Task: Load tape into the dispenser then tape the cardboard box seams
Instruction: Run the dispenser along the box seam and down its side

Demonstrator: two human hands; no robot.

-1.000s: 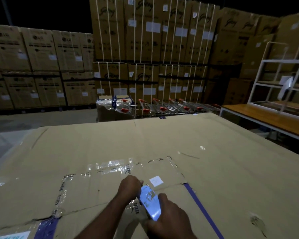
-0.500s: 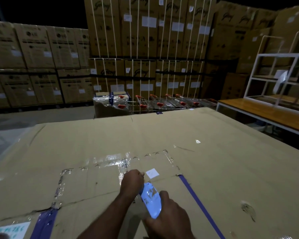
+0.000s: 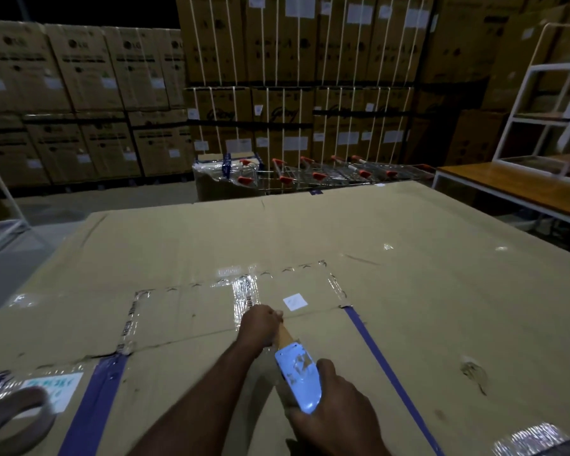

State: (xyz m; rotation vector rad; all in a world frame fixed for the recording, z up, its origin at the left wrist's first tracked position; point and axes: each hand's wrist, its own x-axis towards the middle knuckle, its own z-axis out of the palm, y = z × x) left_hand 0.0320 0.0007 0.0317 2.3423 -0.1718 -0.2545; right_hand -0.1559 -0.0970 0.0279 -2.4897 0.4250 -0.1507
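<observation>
A big flat cardboard box point(image 3: 408, 291) fills the foreground, with a seam point(image 3: 185, 339) running across it and old clear and blue tape on it. My right hand point(image 3: 333, 413) grips a light blue tape dispenser point(image 3: 298, 376) low on the box. A strip of brown tape point(image 3: 285, 334) runs from the dispenser up to my left hand point(image 3: 260, 327), which presses its end down at the seam. A spare tape roll point(image 3: 17, 419) lies at the bottom left.
Stacked cartons point(image 3: 293, 77) line the back wall. Shopping trolleys point(image 3: 326, 172) with red handles stand behind the box. At the right are a wooden bench point(image 3: 507, 185) and a white frame rack point(image 3: 540, 103). Open floor lies to the left.
My right hand has pulled the dispenser back toward me, drawing out a strip of brown tape. The left hand stays at the seam. The view has tilted down, revealing the spare roll.
</observation>
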